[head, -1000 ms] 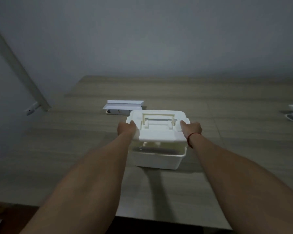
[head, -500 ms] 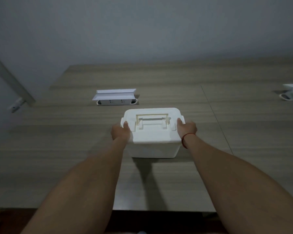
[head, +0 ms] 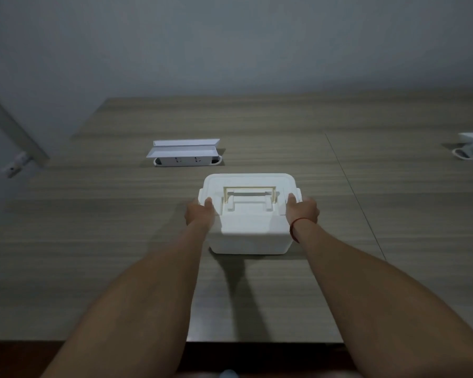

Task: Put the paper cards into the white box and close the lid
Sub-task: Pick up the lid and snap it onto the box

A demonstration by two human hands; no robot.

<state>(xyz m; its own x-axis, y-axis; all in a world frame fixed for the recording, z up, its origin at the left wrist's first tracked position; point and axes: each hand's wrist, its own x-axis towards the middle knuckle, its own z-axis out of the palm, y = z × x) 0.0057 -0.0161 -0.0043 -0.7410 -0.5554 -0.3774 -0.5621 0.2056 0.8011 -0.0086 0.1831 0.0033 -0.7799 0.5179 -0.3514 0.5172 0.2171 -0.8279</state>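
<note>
White lid (head: pixel 250 203), raised a second ago, now sits on the box (head: pixel 250 242), left hand (head: pixel 200 214) and right hand (head: pixel 302 211) gripping its ends.

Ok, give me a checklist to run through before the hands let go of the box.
1. Lid sits flat on the white box: ok.
2. Side latches snapped: cannot tell, left hand and right hand cover them.
3. Cards inside: cannot tell, lid hides them.
4. Handle folded flat: ok.
5. Box rests on the table, away from the edge: ok.
</note>
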